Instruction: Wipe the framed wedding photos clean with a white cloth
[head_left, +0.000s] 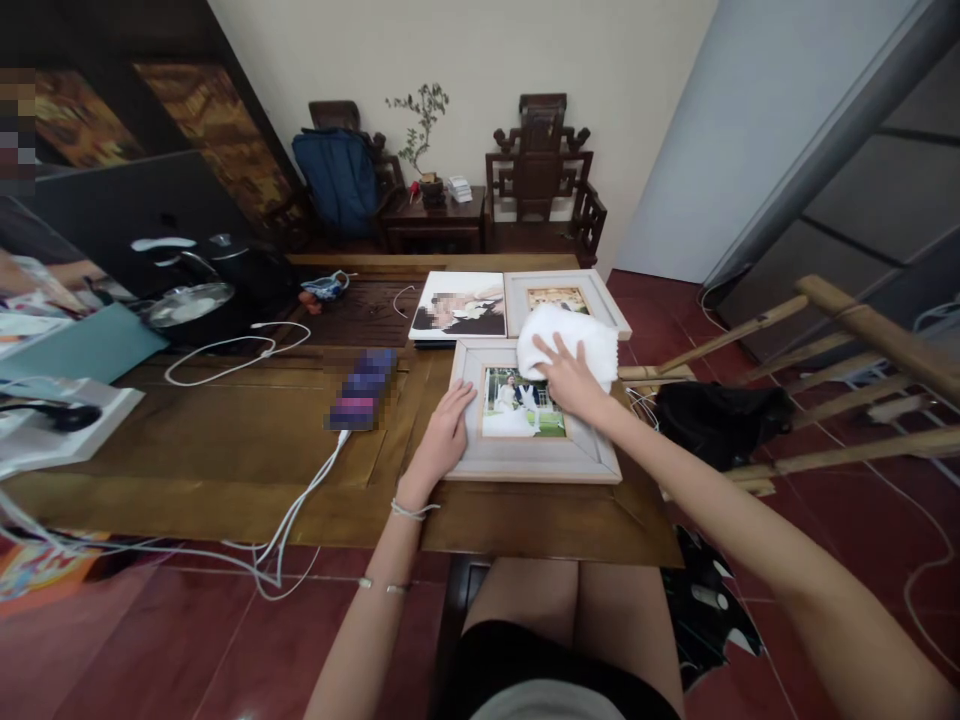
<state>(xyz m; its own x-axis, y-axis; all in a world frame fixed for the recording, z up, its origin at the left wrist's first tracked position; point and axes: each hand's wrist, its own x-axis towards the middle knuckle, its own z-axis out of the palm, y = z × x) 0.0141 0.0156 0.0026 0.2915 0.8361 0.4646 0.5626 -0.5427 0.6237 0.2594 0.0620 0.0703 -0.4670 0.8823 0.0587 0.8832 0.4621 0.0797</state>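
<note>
A pale wooden photo frame [525,455] lies flat on the low wooden table [247,440] in front of me. My left hand [444,435] rests on the frame's left edge, fingers together and flat. My right hand [571,380] presses a white cloth [581,338] onto the frame's upper right part, fingers spread over the cloth. Behind it lie a second framed photo [592,295] and a frameless photo print [459,305], side by side.
A blurred device [361,388] with a white cable [296,510] sits left of the frame. A kettle and tea tray [187,290] stand further left. A wooden rack [825,400] with a black cloth [716,420] lies to the right. Carved chairs [541,170] line the far wall.
</note>
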